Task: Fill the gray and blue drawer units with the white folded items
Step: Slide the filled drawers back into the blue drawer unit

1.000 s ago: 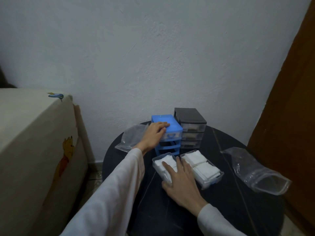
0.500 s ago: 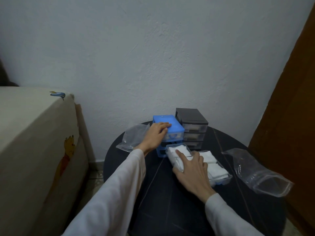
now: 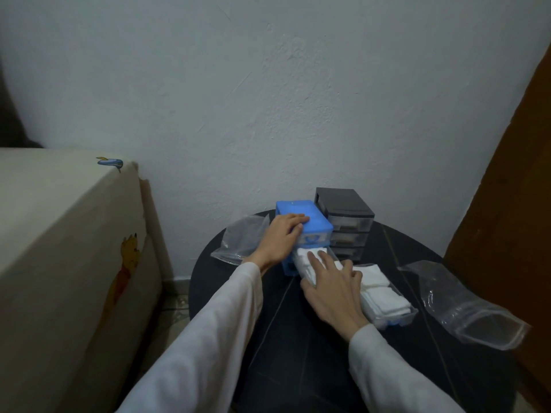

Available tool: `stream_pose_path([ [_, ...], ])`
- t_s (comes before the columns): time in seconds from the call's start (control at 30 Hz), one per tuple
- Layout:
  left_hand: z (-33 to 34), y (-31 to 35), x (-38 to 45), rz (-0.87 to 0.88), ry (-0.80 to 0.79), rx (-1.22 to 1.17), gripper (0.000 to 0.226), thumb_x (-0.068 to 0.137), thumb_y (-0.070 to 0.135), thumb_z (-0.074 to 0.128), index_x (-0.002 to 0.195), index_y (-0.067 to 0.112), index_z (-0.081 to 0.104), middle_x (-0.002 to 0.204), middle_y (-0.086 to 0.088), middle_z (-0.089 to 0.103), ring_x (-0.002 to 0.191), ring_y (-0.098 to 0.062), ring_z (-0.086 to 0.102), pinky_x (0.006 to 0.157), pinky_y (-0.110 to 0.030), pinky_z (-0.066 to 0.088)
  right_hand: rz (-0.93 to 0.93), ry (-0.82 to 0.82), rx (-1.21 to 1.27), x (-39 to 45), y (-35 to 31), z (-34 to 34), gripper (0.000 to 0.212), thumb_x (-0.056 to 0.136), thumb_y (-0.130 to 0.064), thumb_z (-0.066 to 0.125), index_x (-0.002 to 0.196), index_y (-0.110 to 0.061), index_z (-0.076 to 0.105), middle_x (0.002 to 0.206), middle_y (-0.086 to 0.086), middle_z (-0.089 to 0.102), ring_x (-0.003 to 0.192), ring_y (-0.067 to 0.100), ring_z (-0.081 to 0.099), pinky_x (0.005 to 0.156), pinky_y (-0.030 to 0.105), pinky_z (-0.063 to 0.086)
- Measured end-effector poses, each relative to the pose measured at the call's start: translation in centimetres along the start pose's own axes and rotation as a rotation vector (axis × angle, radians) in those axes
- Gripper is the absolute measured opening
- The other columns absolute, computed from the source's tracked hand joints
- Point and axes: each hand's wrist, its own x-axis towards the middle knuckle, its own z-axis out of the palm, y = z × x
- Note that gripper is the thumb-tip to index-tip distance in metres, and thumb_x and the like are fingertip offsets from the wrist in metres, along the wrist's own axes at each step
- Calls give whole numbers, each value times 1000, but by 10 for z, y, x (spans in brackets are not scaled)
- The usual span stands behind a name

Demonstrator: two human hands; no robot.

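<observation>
A home: cartoon-print sheet (image 3: 74, 234), plaster wall (image 3: 268, 99).

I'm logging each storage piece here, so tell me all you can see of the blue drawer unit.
The blue drawer unit is a small matte plastic frame standing upright on the round dark table, beside the gray drawer unit. Its top slot holds a clear drawer, pushed in. The left hand rests flat on its top. Below, the right hand presses on a clear drawer of white folded items partly entered into a lower slot.
</observation>
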Motion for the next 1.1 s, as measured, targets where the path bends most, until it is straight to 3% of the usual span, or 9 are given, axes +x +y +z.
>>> stream_pose_path([
  [0.23, -1, 0, 1, -1, 6, -1, 34, 99, 13, 40, 130, 8, 53, 140, -8, 47, 129, -22, 38, 104, -20, 21, -44, -39, 108, 19, -2, 2, 67, 81, -51, 55, 137, -25, 31, 144, -1, 35, 124, 33, 33, 104, 42, 29],
  [0.33, 1, -4, 3, 3, 1, -1, 33, 99, 13, 41, 129, 8, 54, 138, -9, 49, 128, -23, 40, 105, -23, 22, -132, -25, 142, 11, 7, 0, 80, 76, -54, 61, 141, -25, 24, 152, 3, 20, 139, 28, 18, 113, 45, 14],
  [0.4, 1, -5, 3, 3, -2, 1, 33, 99, 14, 41, 129, 8, 54, 139, -8, 49, 128, -22, 40, 106, -24, 22, -237, -9, 86, 4, 17, -3, 73, 83, -54, 55, 143, -26, 25, 156, 2, 9, 144, 22, 5, 115, 44, 1],
  [0.53, 0, -4, 2, 10, 5, 0, 34, 99, 15, 40, 130, 9, 53, 139, -7, 48, 128, -21, 38, 106, -23, 21, -430, -74, 27, -3, 33, -8, 68, 92, -50, 38, 148, -20, 15, 155, -3, 16, 143, 11, 11, 112, 22, -7],
  [0.67, 1, -3, 1, 4, 0, 4, 35, 100, 16, 40, 131, 10, 52, 140, -6, 47, 129, -20, 37, 106, -23, 21, -500, -138, -38, 5, 38, -6, 85, 72, -51, 0, 149, -16, 5, 157, 0, 10, 144, 10, 7, 110, 19, -11],
  [0.8, 1, -5, 2, -1, -5, 6, 34, 99, 16, 40, 131, 10, 53, 140, -6, 47, 129, -21, 38, 107, -24, 21, -501, -76, -98, 18, 36, -10, 52, 96, -22, 37, 145, -9, 24, 151, 7, 28, 140, 17, 25, 116, 32, 8],
  [0.9, 1, -6, 2, 6, -2, 2, 34, 99, 15, 40, 130, 9, 53, 139, -7, 48, 129, -21, 38, 106, -23, 21, -559, 145, -224, 22, 34, -3, 59, 58, -15, 81, 113, -13, 62, 117, 9, 62, 109, 25, 59, 93, 40, 46],
  [0.97, 1, -5, 2, 6, -6, 7, 35, 99, 16, 39, 131, 10, 52, 140, -6, 47, 129, -20, 37, 105, -21, 20, -519, 207, -273, 23, 32, 1, 65, 41, -19, 86, 103, -17, 67, 104, 7, 63, 97, 23, 55, 73, 35, 51],
  [1.1, 1, -6, 2, 16, 8, 8, 34, 99, 15, 40, 131, 9, 53, 139, -6, 48, 129, -20, 38, 106, -22, 20, -539, 294, -287, 28, 30, 2, 62, 39, -17, 87, 98, -16, 68, 86, 1, 64, 78, 19, 64, 68, 35, 52],
])
